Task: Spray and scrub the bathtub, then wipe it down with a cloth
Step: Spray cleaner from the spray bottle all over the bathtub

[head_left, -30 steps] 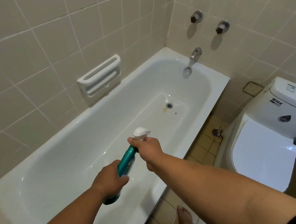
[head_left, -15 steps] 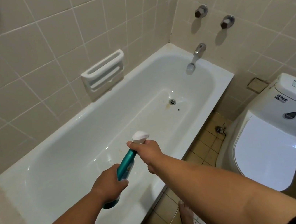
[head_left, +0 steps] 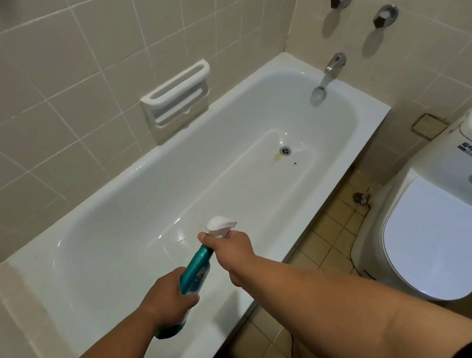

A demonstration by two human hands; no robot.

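While both arms extend forward over the white bathtub (head_left: 111,260), the left hand (head_left: 167,298) wraps the lower body of the teal spray bottle (head_left: 195,273). The right hand (head_left: 233,249) curls around the bottle neck below the white nozzle (head_left: 220,223). The bottle tilts toward the drain (head_left: 285,150).

arms out fwd; l hand (head_left: 166,296) & r hand (head_left: 234,251) curled, gripping.

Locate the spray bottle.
Head view, lower centre: the spray bottle is held over the bathtub's near rim, left hand gripping its body, right hand at its white trigger head.
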